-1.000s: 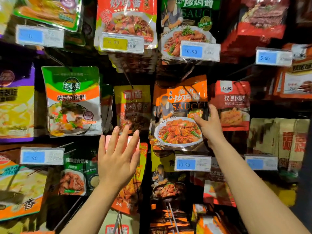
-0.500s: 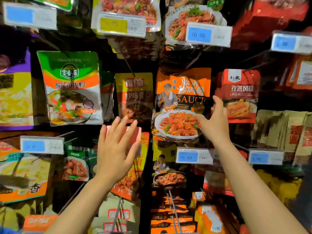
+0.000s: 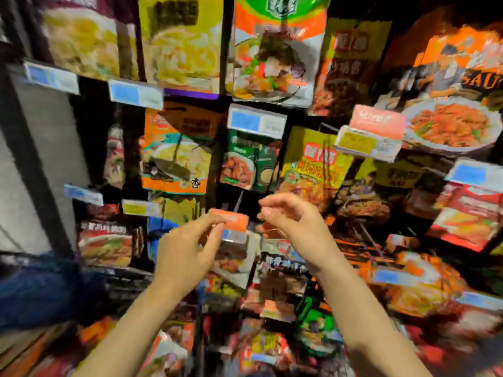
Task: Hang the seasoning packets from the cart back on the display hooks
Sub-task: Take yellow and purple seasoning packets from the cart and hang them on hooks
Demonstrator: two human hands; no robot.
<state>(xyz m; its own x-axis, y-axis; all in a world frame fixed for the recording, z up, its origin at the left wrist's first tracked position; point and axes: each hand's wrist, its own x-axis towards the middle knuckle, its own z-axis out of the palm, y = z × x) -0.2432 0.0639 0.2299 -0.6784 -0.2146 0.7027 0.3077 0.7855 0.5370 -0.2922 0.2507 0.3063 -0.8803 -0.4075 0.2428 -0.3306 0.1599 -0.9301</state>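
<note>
The view is motion-blurred. Seasoning packets hang in rows on the display hooks. The orange sauce packet (image 3: 449,85) with a plate of chicken hangs at the upper right, away from both hands. My left hand (image 3: 187,251) is low in the middle, fingers loosely curled, its fingertips in front of an orange price tag (image 3: 231,220); whether it touches the tag is unclear. My right hand (image 3: 291,227) hovers beside it, fingers loosely curled and holding nothing. A bare hook (image 3: 239,198) juts out just above the hands.
Price tags on hook ends stick out toward me, such as a blue one (image 3: 255,122) and a yellow one (image 3: 367,144). A grey upright panel (image 3: 32,148) bounds the display at left. A dark blue blurred shape (image 3: 40,292) sits at lower left.
The view swung left and down. My right hand let go of the orange sauce packet and dropped to the middle. My left hand lowered and its fingers curled.
</note>
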